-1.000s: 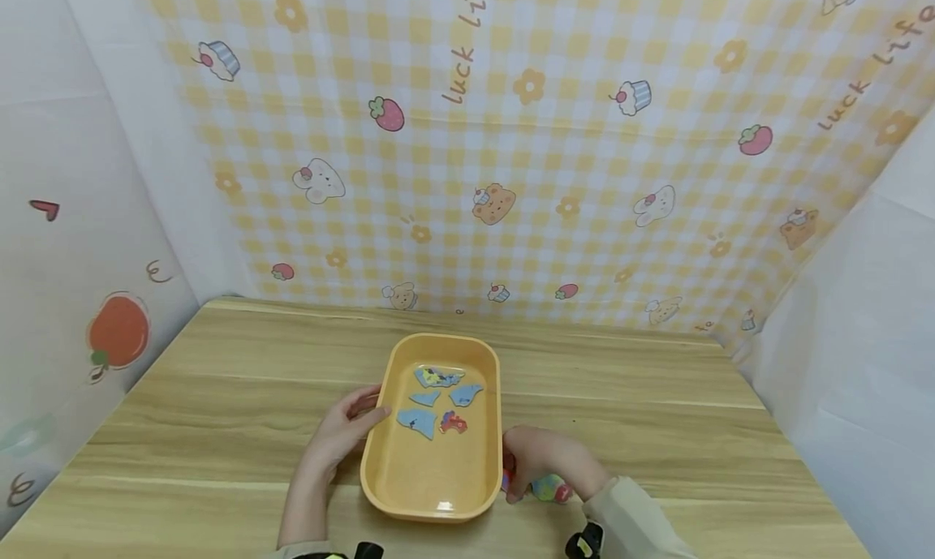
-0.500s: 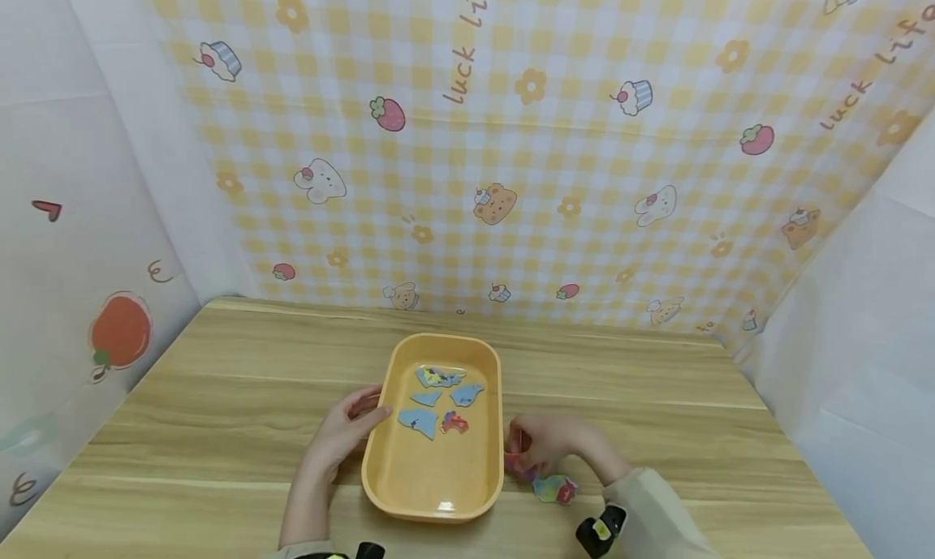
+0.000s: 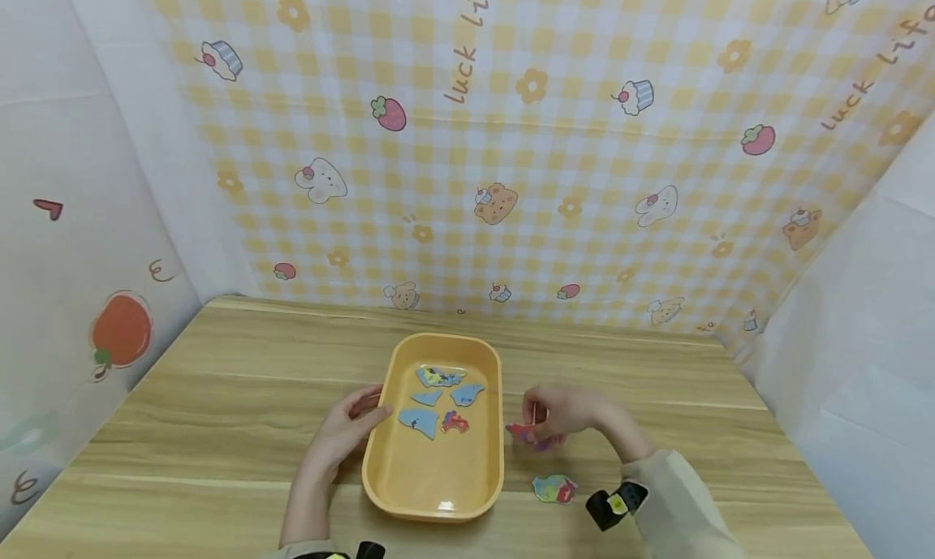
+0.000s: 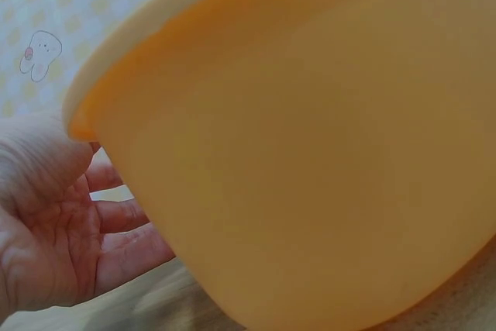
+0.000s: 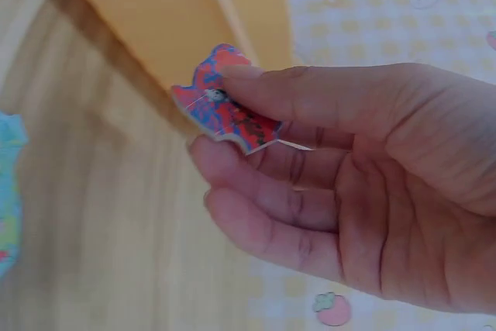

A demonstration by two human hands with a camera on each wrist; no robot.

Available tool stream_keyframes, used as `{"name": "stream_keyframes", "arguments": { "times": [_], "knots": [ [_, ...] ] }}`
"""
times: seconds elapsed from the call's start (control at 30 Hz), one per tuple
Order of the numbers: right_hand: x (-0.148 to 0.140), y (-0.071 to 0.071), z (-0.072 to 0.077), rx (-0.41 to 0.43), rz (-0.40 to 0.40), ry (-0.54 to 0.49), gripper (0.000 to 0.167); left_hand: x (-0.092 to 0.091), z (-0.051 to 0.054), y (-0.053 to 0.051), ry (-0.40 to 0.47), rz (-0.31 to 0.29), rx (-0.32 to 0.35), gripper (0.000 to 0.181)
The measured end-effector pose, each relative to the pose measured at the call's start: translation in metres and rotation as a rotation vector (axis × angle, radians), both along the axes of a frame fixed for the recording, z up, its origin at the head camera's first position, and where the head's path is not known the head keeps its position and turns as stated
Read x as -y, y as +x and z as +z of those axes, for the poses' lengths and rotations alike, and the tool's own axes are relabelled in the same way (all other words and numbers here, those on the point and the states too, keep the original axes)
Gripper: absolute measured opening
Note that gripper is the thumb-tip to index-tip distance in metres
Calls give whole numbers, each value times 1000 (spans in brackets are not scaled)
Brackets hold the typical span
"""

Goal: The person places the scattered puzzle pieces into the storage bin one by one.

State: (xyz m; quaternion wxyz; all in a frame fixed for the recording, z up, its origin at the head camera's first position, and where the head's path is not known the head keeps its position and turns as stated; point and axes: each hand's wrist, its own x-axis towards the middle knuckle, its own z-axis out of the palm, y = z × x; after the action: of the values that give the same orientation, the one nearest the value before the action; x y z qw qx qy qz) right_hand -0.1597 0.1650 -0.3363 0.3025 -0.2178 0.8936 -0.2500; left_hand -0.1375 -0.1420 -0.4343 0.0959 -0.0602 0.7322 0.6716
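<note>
My left hand (image 3: 343,427) grips the left side of a yellow plastic tray (image 3: 431,478), thumb at the rim and fingers against the outer wall (image 4: 302,160). To the right of the tray, my right hand (image 3: 566,409) pinches a red and blue jigsaw puzzle piece (image 5: 221,110) between thumb and fingers, just above the table. Inside the tray lie several flat pieces: a blue and yellow piece (image 3: 441,377) at the far end, pale blue ones (image 3: 418,423) and a small red piece (image 3: 454,422).
A green, blue and red puzzle piece (image 3: 553,488) lies on the wooden table (image 3: 277,364) right of the tray, also at the left edge of the right wrist view. A checked cloth wall (image 3: 438,161) stands behind the table, with white sheets at both sides.
My right hand has lifted a red and purple puzzle piece from beside the tray and moved farther back and right, uncovering the green piece. The left hand and tray stay put.
</note>
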Motion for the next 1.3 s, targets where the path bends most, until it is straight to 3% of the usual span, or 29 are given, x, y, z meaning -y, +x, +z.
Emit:
{"name": "stream_keyframes", "arguments": {
  "times": [0.23,0.47,0.83,1.07,1.3],
  "knots": [
    [6,-6,20,0,6,47,11,-1,-1,-1,20,1,-5,50],
    [21,-8,25,4,37,44,12,-3,-3,-3,18,-4,-3,51],
    [59,-10,11,-75,114,29,14,-1,-3,-3,9,0,0,52],
    [86,-11,-6,-49,190,-4,10,0,-4,-2,3,4,1,51],
    [107,-14,-9,-38,222,106,6,1,-4,-1,13,-4,-2,52]
  ]
}}
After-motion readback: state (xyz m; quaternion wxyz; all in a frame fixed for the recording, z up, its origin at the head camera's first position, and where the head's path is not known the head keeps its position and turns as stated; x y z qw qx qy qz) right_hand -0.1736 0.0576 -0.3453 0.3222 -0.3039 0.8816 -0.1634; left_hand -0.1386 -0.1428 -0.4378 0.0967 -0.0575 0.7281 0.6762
